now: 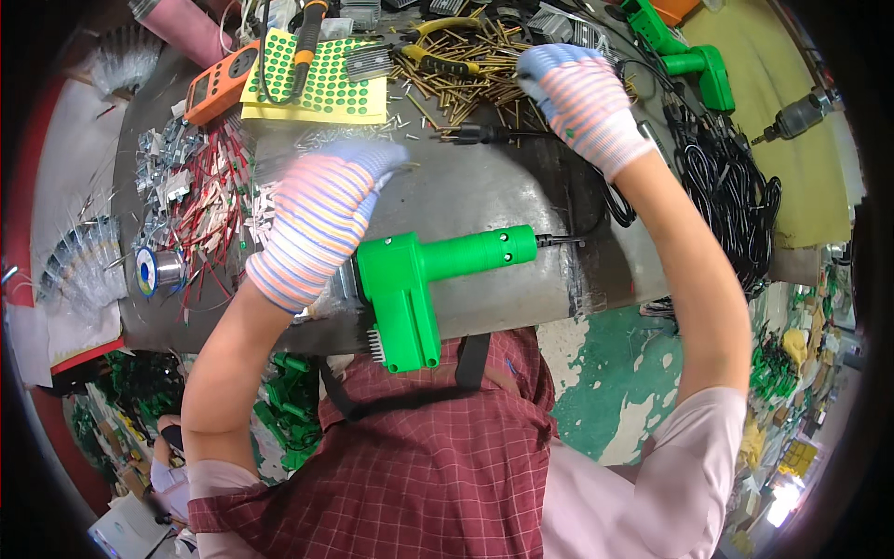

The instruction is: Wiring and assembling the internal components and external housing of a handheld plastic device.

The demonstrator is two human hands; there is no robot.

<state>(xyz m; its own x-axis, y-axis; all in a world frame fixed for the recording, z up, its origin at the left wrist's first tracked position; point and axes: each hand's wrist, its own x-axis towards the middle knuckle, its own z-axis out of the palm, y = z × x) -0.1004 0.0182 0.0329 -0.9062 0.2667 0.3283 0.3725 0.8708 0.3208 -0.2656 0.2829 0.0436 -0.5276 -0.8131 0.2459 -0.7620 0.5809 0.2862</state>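
Note:
My left hand (pixel 321 210), in a striped knit glove with bluish fingertips, is raised over the left part of the metal bench. Its fingers are drawn together and slightly blurred; a tiny tip shows at their end, too small to name. My right hand (pixel 582 98), gloved alike, is at the right edge of a heap of long brass-coloured screws (pixel 466 79), its fingers curled and their tips hidden. Between my arms a green plastic tool housing (pixel 400 289) with a round handle lies at the bench's near edge. A black cord leaves its handle end.
Yellow-handled pliers (pixel 447 63) lie on the screws, beside a yellow sheet of green dots (pixel 340 93) and an orange meter (pixel 222 84). Red wires (pixel 214 177) and a solder spool (pixel 160 270) are at left. Black cables (pixel 717 186) and an electric screwdriver (pixel 796 116) are at right.

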